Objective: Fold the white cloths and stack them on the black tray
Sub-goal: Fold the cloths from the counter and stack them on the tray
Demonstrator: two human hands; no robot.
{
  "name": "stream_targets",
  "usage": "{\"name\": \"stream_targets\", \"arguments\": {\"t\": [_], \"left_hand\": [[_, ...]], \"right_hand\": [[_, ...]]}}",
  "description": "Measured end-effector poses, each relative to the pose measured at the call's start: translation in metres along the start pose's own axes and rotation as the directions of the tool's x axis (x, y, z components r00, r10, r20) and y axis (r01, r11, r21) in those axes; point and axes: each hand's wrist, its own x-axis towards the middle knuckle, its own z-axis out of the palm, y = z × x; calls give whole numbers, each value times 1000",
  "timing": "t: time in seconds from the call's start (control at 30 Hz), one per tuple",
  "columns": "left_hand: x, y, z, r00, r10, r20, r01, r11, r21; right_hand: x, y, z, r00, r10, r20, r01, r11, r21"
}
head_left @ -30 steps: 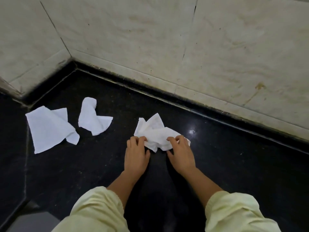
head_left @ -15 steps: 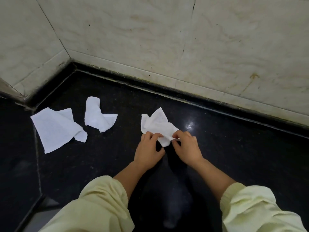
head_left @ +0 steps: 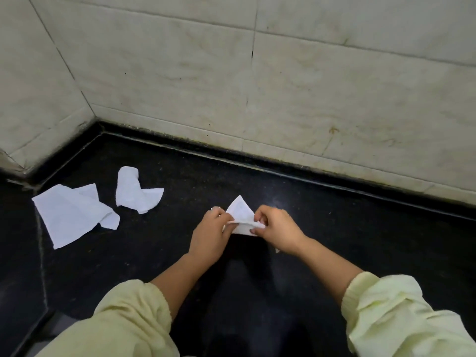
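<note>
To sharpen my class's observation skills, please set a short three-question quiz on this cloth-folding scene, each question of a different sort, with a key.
1. True or false: the left hand and the right hand both pinch the held cloth.
2. Multiple choice: how many other white cloths lie loose, left of the hands? A one, B two, C four.
3. Fill in: the loose cloths lie on a shiny ____ surface.
Key: 1 true. 2 B: the flat cloth and the crumpled cloth. 3 black.
</note>
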Motion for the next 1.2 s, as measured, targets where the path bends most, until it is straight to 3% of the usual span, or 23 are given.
{"name": "stream_targets", "arguments": {"t": [0.27,0.47,0.7,0.97,1.2], "left_hand": [[18,22,-30,1000,26,12,-25,997,-71],[35,31,-48,998,-18,-52,13,996,-87],[51,37,-59,990,-116,-79,105,985,-135],[74,56,-72,986,-3,-164,-13,995,-95],[64,37,-73,996,73,-54,-74,997,-9]], "right_hand": [[-10,9,-32,993,104,53,-91,973,-214],[-13,12,-69,979,206,11,-203,971,-127],[-9,16,-107,971,225,-79,-232,969,-88],[-3,13,-129,945,155,-287,-176,983,-48],[-14,25,-129,972,123,-202,-112,992,61]]}}
